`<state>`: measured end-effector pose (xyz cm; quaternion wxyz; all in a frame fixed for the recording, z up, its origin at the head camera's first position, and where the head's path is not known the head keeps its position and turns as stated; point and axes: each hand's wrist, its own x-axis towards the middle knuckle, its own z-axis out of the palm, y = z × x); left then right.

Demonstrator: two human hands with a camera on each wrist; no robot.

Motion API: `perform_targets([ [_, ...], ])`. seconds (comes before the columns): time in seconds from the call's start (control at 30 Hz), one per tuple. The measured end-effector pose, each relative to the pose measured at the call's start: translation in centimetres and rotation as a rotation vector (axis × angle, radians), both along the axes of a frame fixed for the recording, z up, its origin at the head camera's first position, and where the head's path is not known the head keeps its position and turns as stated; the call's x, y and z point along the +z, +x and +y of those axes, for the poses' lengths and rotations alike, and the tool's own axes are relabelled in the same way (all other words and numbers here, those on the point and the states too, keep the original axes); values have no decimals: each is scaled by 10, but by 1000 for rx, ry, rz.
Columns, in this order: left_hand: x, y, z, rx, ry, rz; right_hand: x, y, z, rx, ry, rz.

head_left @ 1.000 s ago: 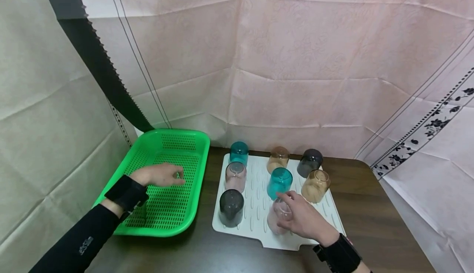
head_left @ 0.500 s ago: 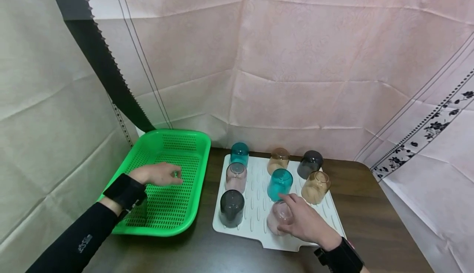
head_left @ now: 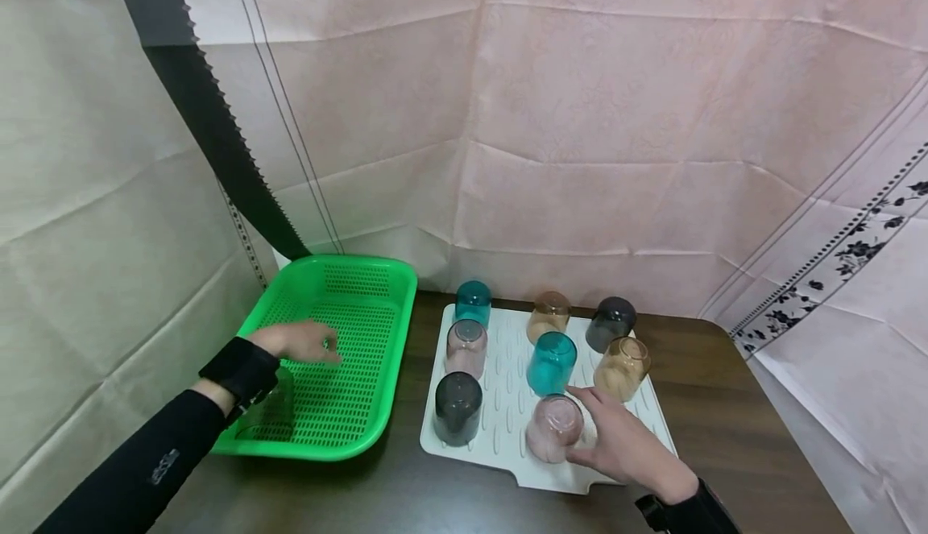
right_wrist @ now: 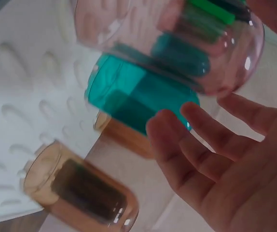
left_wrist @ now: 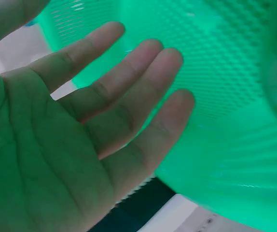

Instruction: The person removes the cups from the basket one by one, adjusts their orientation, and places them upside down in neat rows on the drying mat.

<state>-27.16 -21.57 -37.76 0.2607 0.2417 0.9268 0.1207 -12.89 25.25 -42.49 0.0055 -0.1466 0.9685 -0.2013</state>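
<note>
Since a second earlier my right hand point(head_left: 625, 445) had slid off the top of the pink glass point(head_left: 554, 428) to its right side, and my left hand point(head_left: 299, 341) had drawn back a little over the green basket point(head_left: 377, 413). My right hand lay loose, fingers nearly straight, fingertips point(right_wrist: 166, 126) close against the glass wall but not curled round it; whether they touched it I could not tell. The glass stood upside down at the near edge of the white mat point(head_left: 500, 417). My left hand hung spread above the basket floor, holding nothing, with a clear glass point(head_left: 270, 415) just below my wrist in the basket's near corner. To take the pink glass well, I judged I should wrap thumb and fingers round its sides and lift straight up, since the teal glass point(head_left: 551, 362) stood just behind it and the amber glass point(head_left: 619, 368) close by on the right; a sideways pull could knock either. A grey glass point(head_left: 457, 407) stood to the left, well apart, and four more glasses further back on the mat
</note>
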Motion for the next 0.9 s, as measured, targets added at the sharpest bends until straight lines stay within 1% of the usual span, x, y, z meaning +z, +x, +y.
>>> perform_targets([
  [0.17, -12, -4, -7, 67, -127, -28, 2, 7, 16, -27, 29, -16],
  [0.23, -16, -5, -9, 105, -160, -44, 4, 9, 21, -40, 27, -20],
  [0.37, -21, -5, -12, 163, -225, -45, 7, 9, 28, -73, 12, -17],
  [0.5, -24, -5, -13, 227, -278, -40, 6, 7, 30, -96, 6, -39],
  [0.6, -26, -5, -14, 251, -318, -38, 6, 6, 30, -108, 0, -68],
  [0.73, -26, -7, -16, 242, -350, -43, 5, 6, 31, -117, -2, -74],
  [0.83, -26, -9, -18, 247, -376, -63, 4, 6, 31, -118, -4, -67],
  [0.9, -29, -13, -19, 260, -395, -84, 3, 6, 32, -117, -8, -64],
])
